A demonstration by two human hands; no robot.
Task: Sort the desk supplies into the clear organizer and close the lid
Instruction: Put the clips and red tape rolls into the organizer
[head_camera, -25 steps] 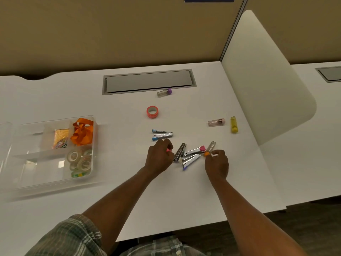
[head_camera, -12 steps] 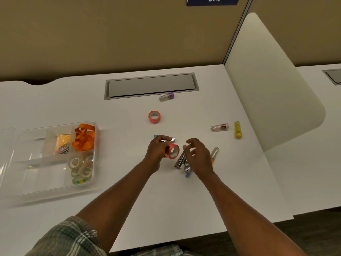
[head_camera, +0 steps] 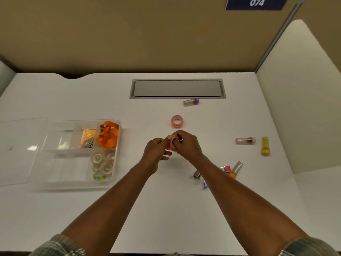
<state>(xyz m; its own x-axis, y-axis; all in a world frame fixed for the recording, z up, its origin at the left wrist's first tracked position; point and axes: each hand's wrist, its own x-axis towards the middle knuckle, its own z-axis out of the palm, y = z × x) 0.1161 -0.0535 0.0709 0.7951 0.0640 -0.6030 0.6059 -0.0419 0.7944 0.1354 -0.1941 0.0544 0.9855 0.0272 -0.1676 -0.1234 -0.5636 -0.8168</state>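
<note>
White desk (head_camera: 166, 209) fills most of the frame, backed by a tan partition wall (head_camera: 129, 34) with a blue sign (head_camera: 256, 2) reading 074 at the upper right and a pale side divider (head_camera: 304, 98) along the right edge. At upper centre a grey hatch (head_camera: 177, 88) sits flush in the desk.

At centre left stands the clear organizer (head_camera: 60, 169), its lid (head_camera: 18, 150) lying open and flat to its left. Its upper right compartment holds orange ribbon (head_camera: 108, 137), the one beside it coloured paper clips (head_camera: 86, 143), and the lower right one clear tape rolls (head_camera: 102, 163).

At the centre of the frame the left hand (head_camera: 156, 152) and right hand (head_camera: 188, 145) are together, fingers of both curled around a pink tape roll (head_camera: 173, 143) held just above the desk. A second pink roll (head_camera: 177, 121) lies on the desk just above them.

Near the hatch's lower edge lies a purple-capped tube (head_camera: 191, 102). At centre right a pink tube (head_camera: 245, 140) and a yellow tube (head_camera: 265, 145) lie side by side, a little apart. Lower right of centre, a pile of small metal tools (head_camera: 232, 169) with coloured ends is partly hidden by the right forearm; what they are is hard to tell
</note>
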